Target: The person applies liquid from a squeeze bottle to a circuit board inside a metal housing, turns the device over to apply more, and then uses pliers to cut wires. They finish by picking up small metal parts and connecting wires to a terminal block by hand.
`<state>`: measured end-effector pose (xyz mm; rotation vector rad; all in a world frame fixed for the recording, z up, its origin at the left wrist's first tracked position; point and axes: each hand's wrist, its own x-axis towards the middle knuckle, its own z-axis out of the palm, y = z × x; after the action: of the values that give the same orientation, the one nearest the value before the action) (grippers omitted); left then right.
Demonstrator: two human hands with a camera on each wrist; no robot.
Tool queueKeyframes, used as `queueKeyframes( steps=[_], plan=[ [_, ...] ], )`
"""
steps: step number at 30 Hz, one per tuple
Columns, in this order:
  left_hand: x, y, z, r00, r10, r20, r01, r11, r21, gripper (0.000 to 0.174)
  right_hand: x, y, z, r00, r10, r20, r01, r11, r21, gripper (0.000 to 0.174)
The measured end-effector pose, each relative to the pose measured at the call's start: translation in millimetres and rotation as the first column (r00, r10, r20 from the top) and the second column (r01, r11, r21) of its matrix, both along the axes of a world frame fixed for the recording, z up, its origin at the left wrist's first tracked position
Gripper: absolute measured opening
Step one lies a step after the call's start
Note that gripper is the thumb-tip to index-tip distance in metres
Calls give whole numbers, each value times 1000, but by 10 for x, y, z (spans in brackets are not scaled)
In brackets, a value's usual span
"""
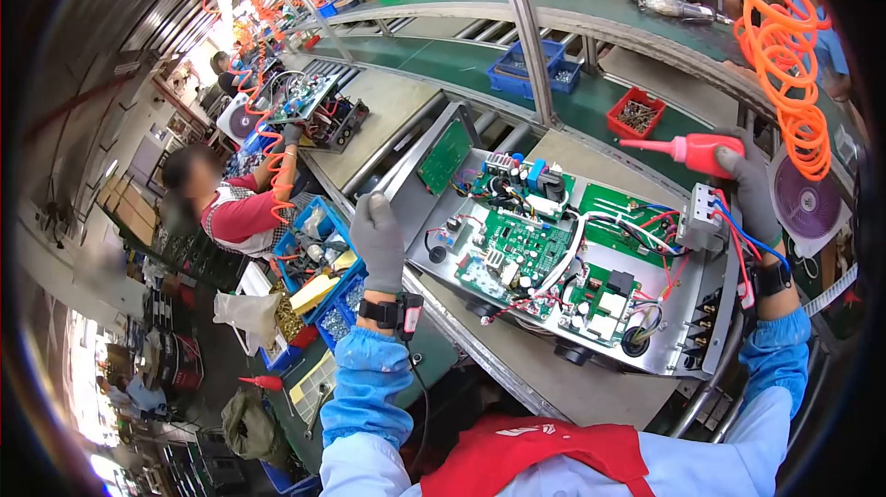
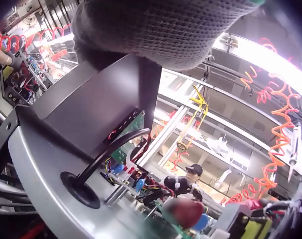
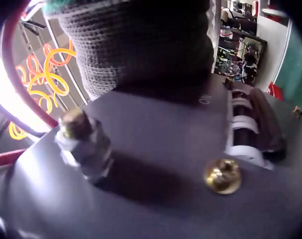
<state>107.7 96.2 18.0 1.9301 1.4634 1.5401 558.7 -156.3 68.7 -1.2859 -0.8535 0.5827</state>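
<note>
My gloved right hand (image 1: 752,188) grips a red squeeze bottle (image 1: 706,154), its long thin nozzle pointing left above the chassis. Below it lies an open metal chassis (image 1: 678,345) with green circuit boards (image 1: 526,243), wire bundles and a grey terminal block (image 1: 703,220) at its right end. My gloved left hand (image 1: 377,243) is at the far left corner, by the upright end panel (image 1: 406,197). In the left wrist view the glove (image 2: 146,32) overlaps the panel's top edge; I cannot tell whether its fingers curl round it. In the right wrist view, a brass fitting (image 3: 223,177) shows on a dark panel (image 3: 156,149).
Blue bins (image 1: 323,262) of parts stand to the left, near a person in a red-sleeved top (image 1: 245,211). A red bin of screws (image 1: 635,114) and blue bins (image 1: 531,68) sit behind the chassis. Coiled orange hoses (image 1: 784,63) hang at right, above a fan (image 1: 808,202).
</note>
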Motion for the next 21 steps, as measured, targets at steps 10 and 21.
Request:
queueKeyframes(
  steps=[10,21],
  plan=[
    [476,490,56,990,-109,85,92,978,187,32,-485,-568,-208,924,-378,-60,383,916,120,34],
    [949,1094,224,864,-398,-308,387,917,-99,50,-2235,-1259,-44,701,-689,-186,713,683,158,33]
  ],
)
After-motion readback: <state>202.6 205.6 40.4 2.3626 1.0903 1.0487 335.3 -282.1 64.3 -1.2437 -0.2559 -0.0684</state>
